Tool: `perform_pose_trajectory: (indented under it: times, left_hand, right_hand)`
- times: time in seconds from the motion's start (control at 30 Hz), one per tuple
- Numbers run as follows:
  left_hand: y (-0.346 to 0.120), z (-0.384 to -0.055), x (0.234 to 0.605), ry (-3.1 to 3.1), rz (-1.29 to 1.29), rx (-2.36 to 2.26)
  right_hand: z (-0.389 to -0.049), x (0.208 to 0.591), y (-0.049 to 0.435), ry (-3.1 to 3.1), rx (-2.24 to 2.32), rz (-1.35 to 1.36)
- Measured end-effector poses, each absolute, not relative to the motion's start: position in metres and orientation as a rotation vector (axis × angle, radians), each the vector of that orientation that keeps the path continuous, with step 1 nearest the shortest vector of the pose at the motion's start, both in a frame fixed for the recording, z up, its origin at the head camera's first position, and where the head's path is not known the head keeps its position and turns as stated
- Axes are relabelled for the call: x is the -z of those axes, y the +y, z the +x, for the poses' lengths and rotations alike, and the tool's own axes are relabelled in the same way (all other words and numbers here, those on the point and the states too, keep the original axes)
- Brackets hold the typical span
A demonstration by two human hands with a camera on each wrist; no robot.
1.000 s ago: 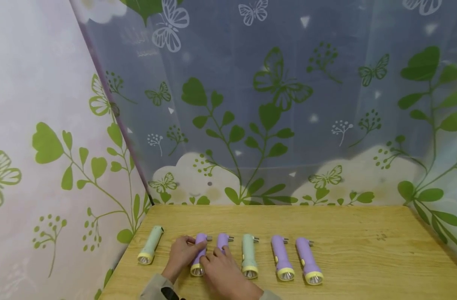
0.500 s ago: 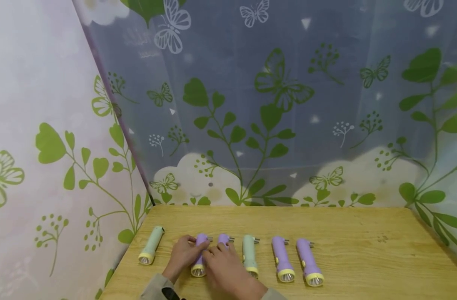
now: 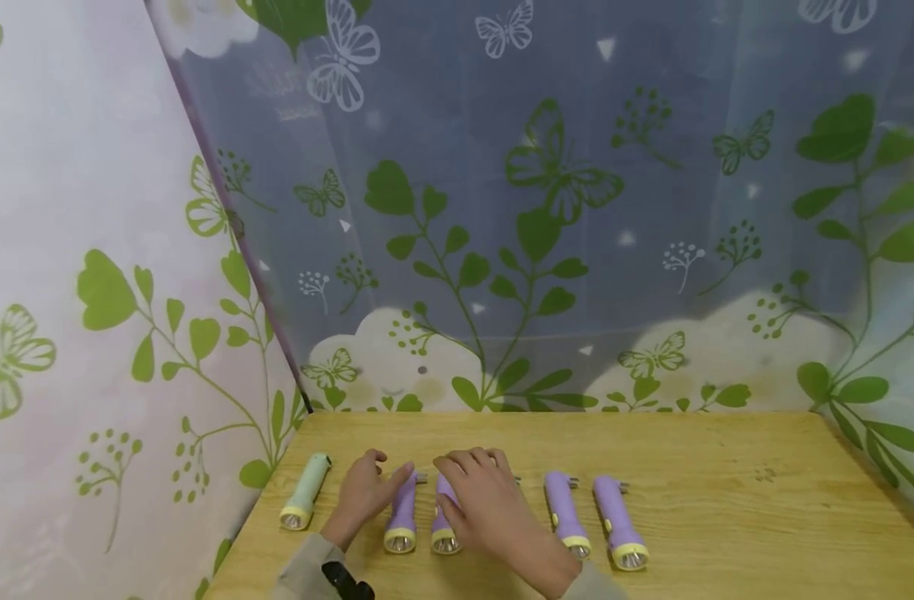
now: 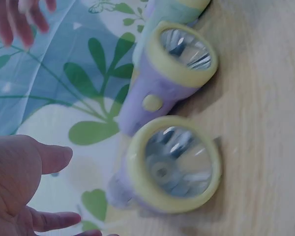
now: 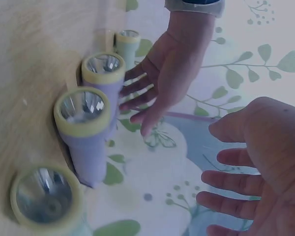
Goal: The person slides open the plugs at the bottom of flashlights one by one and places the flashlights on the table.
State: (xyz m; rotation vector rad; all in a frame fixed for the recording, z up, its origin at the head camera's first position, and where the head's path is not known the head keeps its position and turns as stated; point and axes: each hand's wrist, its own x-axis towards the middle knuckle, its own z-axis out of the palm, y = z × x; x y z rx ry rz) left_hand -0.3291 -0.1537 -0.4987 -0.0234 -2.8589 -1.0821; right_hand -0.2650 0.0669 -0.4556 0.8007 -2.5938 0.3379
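Several flashlights with yellow heads and two-prong plugs lie in a row on a wooden table. My left hand (image 3: 365,498) is just left of a purple flashlight (image 3: 402,521), its fingers apart from the flashlight in the left wrist view. My right hand (image 3: 490,504) hovers with extended fingers over the second purple flashlight (image 3: 445,533) and hides most of the green flashlight (image 5: 46,201) beside it. In the right wrist view, the right hand's fingers (image 5: 231,182) spread with nothing between them. The left hand's thumb (image 4: 54,158) also stands free.
A green flashlight (image 3: 304,496) lies at the left end of the wooden table (image 3: 726,475). Two purple flashlights lie right of the hands, the outer one (image 3: 619,525) furthest right. A patterned curtain (image 3: 561,250) rises behind the table's back edge.
My right hand has lifted off the second purple flashlight and moved right, its fingers straightening. My left hand has come away from the first purple flashlight, its fingers spreading.
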Motion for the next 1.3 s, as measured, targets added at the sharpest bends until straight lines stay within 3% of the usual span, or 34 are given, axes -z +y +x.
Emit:
perform_pose_trajectory:
  times: [0.3, 0.83, 1.3]
  left_hand:
    - [-0.182, -0.332, 0.482, -2.788, -0.069, 1.016]
    - [-0.244, -0.349, 0.488, -2.8, -0.016, 0.804]
    - [-0.266, -0.352, 0.501, -2.945, 0.104, 0.713]
  right_hand:
    - [-0.252, 0.445, 0.094, -2.452, -0.363, 0.775]
    - [-0.238, 0.445, 0.138, -2.481, -0.35, 0.683]
    - [-0.239, 0.457, 0.174, -2.504, -0.377, 0.57]
